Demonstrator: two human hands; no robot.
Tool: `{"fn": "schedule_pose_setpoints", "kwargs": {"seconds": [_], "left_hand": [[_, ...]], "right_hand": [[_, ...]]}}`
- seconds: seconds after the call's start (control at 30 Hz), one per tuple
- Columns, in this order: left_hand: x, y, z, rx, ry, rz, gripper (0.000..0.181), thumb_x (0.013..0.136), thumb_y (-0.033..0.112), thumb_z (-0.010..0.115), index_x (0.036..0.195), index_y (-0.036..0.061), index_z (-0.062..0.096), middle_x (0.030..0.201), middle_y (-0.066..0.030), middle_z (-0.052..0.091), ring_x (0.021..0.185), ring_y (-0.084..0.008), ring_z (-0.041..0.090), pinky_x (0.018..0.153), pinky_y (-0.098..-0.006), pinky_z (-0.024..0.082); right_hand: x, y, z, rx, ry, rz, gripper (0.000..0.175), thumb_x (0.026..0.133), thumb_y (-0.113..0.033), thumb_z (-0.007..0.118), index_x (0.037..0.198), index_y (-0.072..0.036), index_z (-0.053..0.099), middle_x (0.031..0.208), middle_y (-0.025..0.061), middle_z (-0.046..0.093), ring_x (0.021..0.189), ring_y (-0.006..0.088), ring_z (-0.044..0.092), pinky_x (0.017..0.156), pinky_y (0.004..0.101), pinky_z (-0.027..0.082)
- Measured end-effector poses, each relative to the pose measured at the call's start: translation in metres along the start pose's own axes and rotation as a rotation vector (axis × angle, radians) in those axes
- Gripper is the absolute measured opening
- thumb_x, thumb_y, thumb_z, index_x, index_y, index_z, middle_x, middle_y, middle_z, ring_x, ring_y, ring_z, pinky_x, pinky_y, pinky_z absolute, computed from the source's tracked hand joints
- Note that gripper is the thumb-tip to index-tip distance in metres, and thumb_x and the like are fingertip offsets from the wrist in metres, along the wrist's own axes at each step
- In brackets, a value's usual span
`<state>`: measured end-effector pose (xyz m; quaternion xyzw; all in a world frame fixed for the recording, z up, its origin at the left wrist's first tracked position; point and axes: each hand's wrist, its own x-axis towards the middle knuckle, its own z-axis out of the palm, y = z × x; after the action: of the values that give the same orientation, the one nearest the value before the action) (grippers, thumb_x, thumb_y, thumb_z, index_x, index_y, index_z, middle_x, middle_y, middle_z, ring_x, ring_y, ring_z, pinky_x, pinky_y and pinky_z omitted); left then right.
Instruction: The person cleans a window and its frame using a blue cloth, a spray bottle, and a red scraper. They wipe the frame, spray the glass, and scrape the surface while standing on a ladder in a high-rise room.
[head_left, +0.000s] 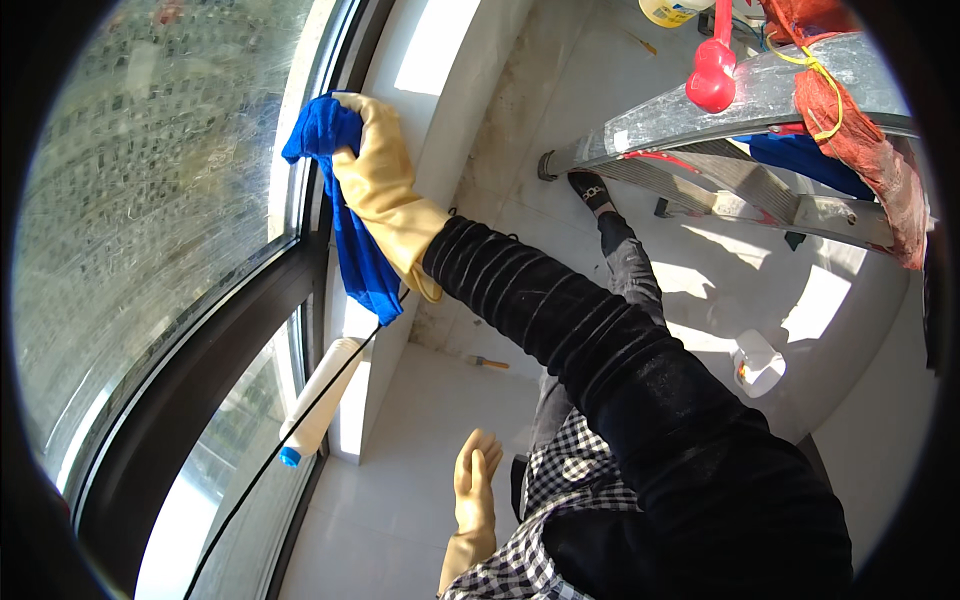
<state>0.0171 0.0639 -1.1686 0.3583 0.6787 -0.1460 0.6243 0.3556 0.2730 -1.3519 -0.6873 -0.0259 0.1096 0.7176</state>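
Observation:
My right hand (379, 176), in a cream rubber glove, grips a bunched blue cloth (326, 131) against the inner edge of the window frame, beside the glass pane (172, 172). The cloth's loose end hangs below the glove over the white sill. Bright streaks and smears show on the pane. My left hand (478, 484), gloved alike, is held low near my checked apron, with its fingers extended and nothing in it. A white bottle with a blue cap (322, 397) lies along the window's lower part, and a black cord (281, 457) passes across it.
An aluminium ladder (667, 112) stands at upper right, with orange-red cloth (862, 150), a blue cloth (814, 161) and a red plastic object (711, 75) on it. My shoe (592, 191) is beside its foot. A brush (487, 362), a white container (759, 364) and a yellow-labelled tub (667, 11) are on the floor.

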Motion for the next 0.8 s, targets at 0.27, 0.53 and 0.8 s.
{"fn": "schedule_pose_setpoints", "kwargs": {"seconds": [0.27,0.53,0.8], "left_hand": [[0.018,0.002,0.007,-0.042,0.000,0.040,0.063,0.111,0.040,0.053,0.159,0.0024,0.037,0.156,-0.0241,0.048,0.142,-0.0360,0.052,0.122,-0.0446,0.042],[0.123,0.086,-0.029,-0.319,0.612,0.558,0.098,0.093,0.023,0.082,0.163,0.0098,0.015,0.164,-0.0200,0.024,0.149,-0.0318,0.035,0.124,-0.0462,0.035],[0.171,0.108,-0.051,-0.066,0.834,0.904,0.065,0.093,0.039,0.083,0.131,-0.0045,0.053,0.119,-0.0196,0.063,0.106,-0.0247,0.061,0.099,-0.0362,0.051]], "right_hand": [[-0.052,-0.006,0.017,-0.120,-0.206,0.075,0.030,0.089,-0.014,0.080,0.113,-0.001,0.066,0.102,0.0235,0.072,0.092,0.0412,0.072,0.087,0.0430,0.058],[-0.055,0.001,-0.029,-0.087,-0.350,0.200,0.050,0.091,-0.016,0.078,0.134,-0.002,0.057,0.123,0.0220,0.068,0.106,0.0333,0.071,0.096,0.0383,0.055],[-0.033,0.001,0.003,-0.157,-0.025,-0.188,0.066,0.098,-0.010,0.066,0.158,-0.009,0.039,0.151,0.0258,0.048,0.136,0.0464,0.049,0.116,0.0469,0.042]]}}
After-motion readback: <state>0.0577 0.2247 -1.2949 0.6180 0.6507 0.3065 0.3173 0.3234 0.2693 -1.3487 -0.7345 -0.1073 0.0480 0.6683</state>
